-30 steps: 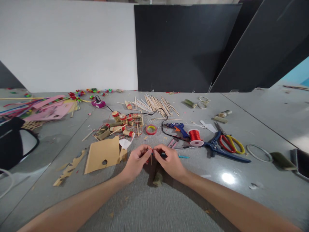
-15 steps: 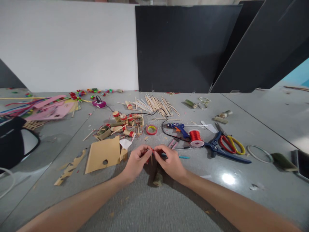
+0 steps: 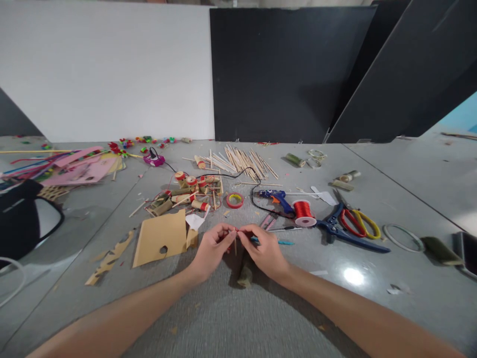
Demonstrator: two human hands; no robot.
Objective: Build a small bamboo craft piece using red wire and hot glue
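Left hand, right hand, both pinched tight on fine red thread, slim wooden stick at six o'clock: tying, seemingly; tension next.

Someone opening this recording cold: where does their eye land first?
Probably on the white panel and black panel standing side by side along the back. Next come the left hand and right hand, fingertips nearly meeting at the centre on a small red piece. To their right, the red spool stands out beside dark blue cutters.

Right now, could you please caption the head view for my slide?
Left hand and right hand pinch a thin red strand over a cluttered grey tabletop.
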